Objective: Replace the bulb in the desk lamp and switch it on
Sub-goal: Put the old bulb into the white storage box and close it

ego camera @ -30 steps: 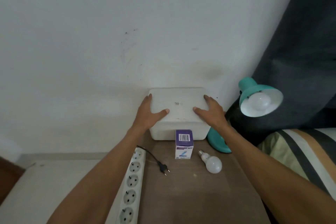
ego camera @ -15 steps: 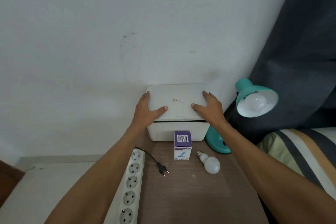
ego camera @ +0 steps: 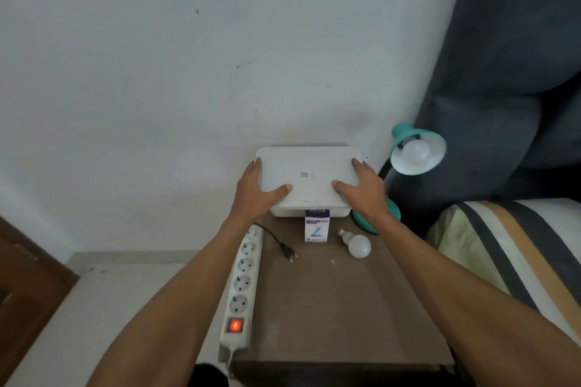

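Two hands grip a white lid: left hand [ego camera: 256, 190] and right hand [ego camera: 361, 187] clamp its side edges above the white box [ego camera: 309, 213] by the wall. Teal desk lamp [ego camera: 416, 151] stands right of it; a loose bulb [ego camera: 358, 245] lies on the tabletop [ego camera: 339, 308].

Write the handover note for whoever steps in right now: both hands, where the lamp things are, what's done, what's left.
Left hand and right hand: each has a grip on one side of the white box lid, raised off the box.
Teal desk lamp at the right, a bulb seated in its shade, unlit.
Loose bulb and bulb carton lie on the table.
Lamp plug lies unplugged beside the power strip, whose switch glows red.
Done: nothing visibly finished.
Left: swap bulbs, plug in, switch on.
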The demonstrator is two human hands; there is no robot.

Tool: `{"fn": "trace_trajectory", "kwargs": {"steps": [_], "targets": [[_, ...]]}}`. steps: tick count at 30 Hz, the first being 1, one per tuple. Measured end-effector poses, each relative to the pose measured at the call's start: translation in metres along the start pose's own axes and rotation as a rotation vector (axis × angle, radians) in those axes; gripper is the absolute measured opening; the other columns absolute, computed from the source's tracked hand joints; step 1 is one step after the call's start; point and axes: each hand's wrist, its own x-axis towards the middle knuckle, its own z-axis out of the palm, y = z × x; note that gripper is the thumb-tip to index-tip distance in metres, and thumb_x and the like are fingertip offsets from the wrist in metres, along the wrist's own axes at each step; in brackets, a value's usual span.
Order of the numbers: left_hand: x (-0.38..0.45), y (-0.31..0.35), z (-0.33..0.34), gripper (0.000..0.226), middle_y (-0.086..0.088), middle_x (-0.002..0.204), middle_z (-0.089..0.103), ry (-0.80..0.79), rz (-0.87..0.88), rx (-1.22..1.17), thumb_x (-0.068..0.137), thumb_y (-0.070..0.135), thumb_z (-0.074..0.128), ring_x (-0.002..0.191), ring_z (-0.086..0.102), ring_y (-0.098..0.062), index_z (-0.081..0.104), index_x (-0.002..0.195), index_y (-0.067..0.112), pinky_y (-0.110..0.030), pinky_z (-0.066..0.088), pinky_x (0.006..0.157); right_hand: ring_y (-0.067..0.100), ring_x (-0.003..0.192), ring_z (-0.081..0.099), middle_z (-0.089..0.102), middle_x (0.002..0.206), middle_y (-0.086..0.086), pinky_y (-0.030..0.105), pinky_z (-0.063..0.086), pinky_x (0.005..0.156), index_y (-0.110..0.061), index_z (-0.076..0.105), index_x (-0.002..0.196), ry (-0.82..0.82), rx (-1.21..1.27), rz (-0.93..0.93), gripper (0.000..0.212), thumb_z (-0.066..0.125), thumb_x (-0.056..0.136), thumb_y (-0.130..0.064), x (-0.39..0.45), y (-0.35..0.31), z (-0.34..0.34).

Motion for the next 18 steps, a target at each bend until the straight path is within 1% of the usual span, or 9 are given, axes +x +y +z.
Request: {"fn": "trace_trajectory", "kwargs": {"steps": [2,4,5,7,9,11,14,16,18], "targets": [[-0.029,-0.002,0.001,0.098,-0.006,0.156,0.04,0.012,-0.001,0.002,0.081,0.041,0.084,0.141,0.039,-0.021,0.03,0.155,0.007,-0.019,0.028,0.102,0.03,0.14,0.038,0.04,0.154,0.012,0.045,0.033,0.115,-0.012,0.038,0.151,0.003,-0.014,-0.008,0.082,0.072,0.083,-0.041,-0.028,0.006,-0.005],[-0.06,-0.008,0.005,0.101,-0.004,0.156,0.04,0.017,-0.012,0.003,0.079,0.045,0.084,0.14,0.039,-0.02,0.03,0.156,0.009,-0.022,0.031,0.105,0.03,0.135,0.043,0.044,0.15,0.012,0.044,0.036,0.112,-0.012,0.04,0.15,0.003,-0.013,0.004,0.08,0.073,0.082,-0.039,-0.056,0.016,-0.007],[-0.074,-0.012,0.008,0.104,-0.003,0.157,0.039,0.016,-0.02,0.008,0.078,0.049,0.084,0.141,0.039,-0.02,0.029,0.156,0.01,-0.026,0.033,0.11,0.03,0.134,0.043,0.045,0.149,0.012,0.044,0.037,0.111,-0.013,0.041,0.149,0.004,-0.009,0.016,0.08,0.073,0.081,-0.039,-0.071,0.022,-0.008],[-0.103,-0.022,0.015,0.109,-0.002,0.16,0.036,0.003,-0.053,0.032,0.074,0.059,0.082,0.144,0.037,-0.023,0.028,0.158,0.013,-0.041,0.036,0.117,0.031,0.136,0.041,0.043,0.151,0.012,0.045,0.035,0.113,-0.014,0.041,0.149,0.003,-0.027,0.051,0.08,0.074,0.081,-0.04,-0.1,0.036,-0.007],[-0.13,-0.032,0.025,0.108,-0.003,0.162,0.034,-0.008,-0.096,0.058,0.074,0.06,0.081,0.145,0.036,-0.026,0.028,0.158,0.016,-0.048,0.035,0.118,0.031,0.139,0.039,0.04,0.154,0.012,0.044,0.032,0.113,-0.015,0.04,0.15,-0.002,-0.07,0.073,0.078,0.073,0.084,-0.039,-0.129,0.049,-0.004],[-0.156,-0.042,0.036,0.107,-0.002,0.162,0.033,-0.005,-0.136,0.078,0.075,0.061,0.08,0.146,0.035,-0.027,0.026,0.158,0.02,-0.052,0.036,0.117,0.031,0.139,0.04,0.039,0.155,0.011,0.043,0.035,0.112,-0.017,0.037,0.151,-0.007,-0.077,0.088,0.077,0.072,0.086,-0.039,-0.158,0.063,0.0],[-0.192,-0.056,0.052,0.103,0.0,0.164,0.03,-0.026,-0.197,0.102,0.078,0.058,0.079,0.147,0.032,-0.026,0.023,0.159,0.025,-0.049,0.033,0.119,0.03,0.136,0.043,0.039,0.154,0.009,0.043,0.04,0.107,-0.022,0.034,0.153,-0.026,-0.096,0.135,0.077,0.07,0.088,-0.041,-0.196,0.083,0.008],[-0.21,-0.066,0.06,0.102,0.0,0.164,0.029,-0.057,-0.209,0.117,0.08,0.056,0.078,0.148,0.032,-0.025,0.022,0.159,0.024,-0.044,0.031,0.118,0.03,0.136,0.042,0.039,0.154,0.009,0.043,0.04,0.107,-0.023,0.033,0.153,-0.057,-0.117,0.188,0.077,0.069,0.088,-0.042,-0.212,0.096,0.013],[-0.222,-0.076,0.064,0.103,-0.002,0.164,0.029,-0.088,-0.214,0.123,0.08,0.056,0.078,0.148,0.032,-0.026,0.022,0.159,0.022,-0.045,0.031,0.118,0.031,0.138,0.039,0.039,0.154,0.01,0.045,0.037,0.11,-0.023,0.033,0.153,-0.095,-0.123,0.231,0.078,0.069,0.087,-0.044,-0.224,0.107,0.016]]}}
